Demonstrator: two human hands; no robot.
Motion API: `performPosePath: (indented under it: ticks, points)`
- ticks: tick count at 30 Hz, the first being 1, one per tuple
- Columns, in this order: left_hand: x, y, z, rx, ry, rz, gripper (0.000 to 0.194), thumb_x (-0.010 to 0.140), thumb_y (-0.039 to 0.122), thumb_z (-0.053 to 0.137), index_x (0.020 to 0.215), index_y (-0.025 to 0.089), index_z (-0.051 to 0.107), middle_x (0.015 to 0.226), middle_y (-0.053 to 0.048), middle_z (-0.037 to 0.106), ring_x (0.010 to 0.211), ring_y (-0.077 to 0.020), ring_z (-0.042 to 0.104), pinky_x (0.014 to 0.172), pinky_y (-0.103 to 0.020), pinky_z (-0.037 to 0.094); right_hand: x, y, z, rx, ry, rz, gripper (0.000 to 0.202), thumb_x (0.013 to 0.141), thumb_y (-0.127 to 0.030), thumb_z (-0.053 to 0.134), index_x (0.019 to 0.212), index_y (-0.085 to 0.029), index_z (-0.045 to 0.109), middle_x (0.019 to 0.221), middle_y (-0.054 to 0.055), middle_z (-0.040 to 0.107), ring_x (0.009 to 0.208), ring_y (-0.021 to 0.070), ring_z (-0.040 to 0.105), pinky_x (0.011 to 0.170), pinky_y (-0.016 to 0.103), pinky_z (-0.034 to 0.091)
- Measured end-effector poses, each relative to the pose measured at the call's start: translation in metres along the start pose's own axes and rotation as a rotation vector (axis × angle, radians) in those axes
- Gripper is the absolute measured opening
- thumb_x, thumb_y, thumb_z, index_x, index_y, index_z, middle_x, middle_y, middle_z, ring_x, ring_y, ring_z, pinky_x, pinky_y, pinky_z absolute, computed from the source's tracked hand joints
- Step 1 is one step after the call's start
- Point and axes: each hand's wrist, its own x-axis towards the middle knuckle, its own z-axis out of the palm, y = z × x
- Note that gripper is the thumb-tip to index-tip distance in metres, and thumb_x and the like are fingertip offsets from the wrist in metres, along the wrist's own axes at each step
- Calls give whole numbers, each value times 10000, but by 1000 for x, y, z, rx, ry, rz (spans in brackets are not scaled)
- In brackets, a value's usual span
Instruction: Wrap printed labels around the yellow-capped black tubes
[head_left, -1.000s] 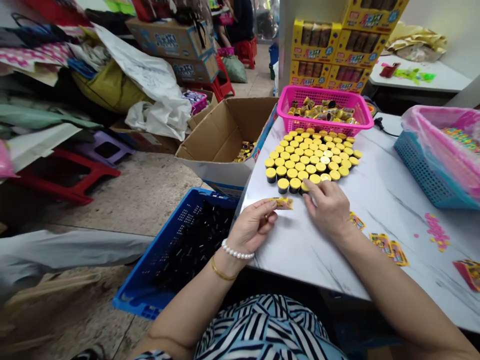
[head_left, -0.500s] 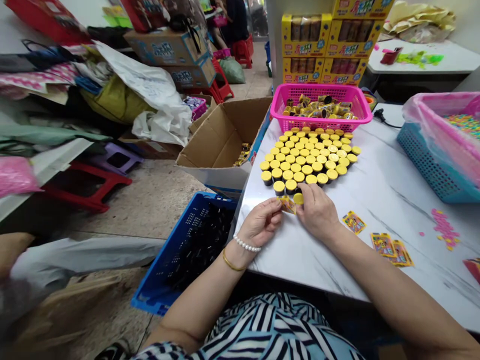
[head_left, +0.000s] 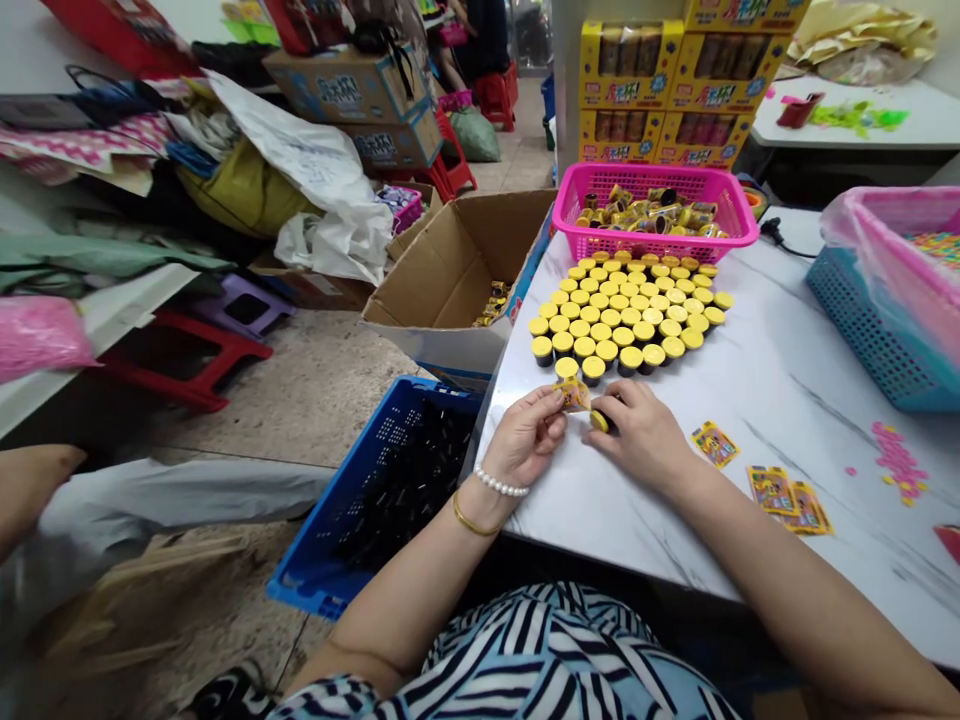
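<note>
Between the thumb and fingers of my left hand (head_left: 531, 430) is a small yellow printed sticker (head_left: 574, 396), held up just above the white table. My right hand (head_left: 637, 430) is closed round a small black cup with a yellow lid (head_left: 599, 420), tipped on its side so the lid faces left. Beyond both hands stand rows of upright black cups with yellow lids (head_left: 616, 318), packed closely together. More printed stickers (head_left: 715, 444) lie flat to the right of my right forearm, and a small overlapping pile (head_left: 787, 498) of them is nearer the front.
A pink basket (head_left: 750, 225) of wrapped cups stands behind the rows. At left are an open cardboard box (head_left: 420, 290) and a blue crate (head_left: 322, 560) of black pieces. On the right sit a teal basket (head_left: 870, 340) and scattered pink pellets (head_left: 896, 460). Someone's leg (head_left: 202, 500) shows at left.
My right hand has drawn one cup away from the front of the rows and tipped it sideways. The sticker stays in my left hand. The whole view has shifted slightly.
</note>
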Motion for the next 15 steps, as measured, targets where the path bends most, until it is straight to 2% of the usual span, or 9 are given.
performPosePath:
  ticks: [2, 5, 11, 13, 15]
  points:
    - [-1, 0, -1, -2, -15, 0, 362, 712, 260, 893, 918, 108, 638, 776, 8, 663, 428, 5, 435, 318, -100, 196, 0, 2, 0, 81, 67, 33, 210, 860, -338, 763, 996, -182, 724, 1045, 112, 653, 902, 240, 636, 809, 395, 569]
    - [-3, 0, -2, -20, -41, 0, 350, 716, 262, 889, 898, 110, 633, 742, 21, 642, 430, 0, 429, 320, -105, 194, 1, 5, -3, 220, 160, 23, 270, 904, -386, 738, 1080, -185, 702, 998, 87, 695, 876, 215, 668, 814, 367, 569]
    - [-4, 2, -3, -50, -32, -31, 359, 684, 225, 903, 906, 97, 650, 765, -1, 672, 423, 5, 432, 316, -97, 200, 1, 11, -8, 151, 75, 62, 240, 924, -398, 704, 1082, -219, 733, 924, 78, 737, 874, 246, 664, 795, 411, 562]
    - [-5, 2, -4, -42, -25, -50, 361, 680, 214, 902, 907, 92, 650, 828, -33, 704, 441, 2, 462, 317, -92, 201, 3, 15, -14, 287, 96, 147, 250, 906, -378, 712, 1084, -205, 741, 943, 80, 741, 802, 217, 664, 755, 393, 563]
    - [-6, 3, -4, -41, -17, -65, 360, 682, 220, 901, 897, 96, 640, 865, -50, 719, 447, -1, 478, 316, -90, 195, 6, 19, -23, 575, 91, 279, 292, 891, -371, 718, 1129, -203, 737, 939, 68, 746, 720, 179, 659, 704, 362, 565]
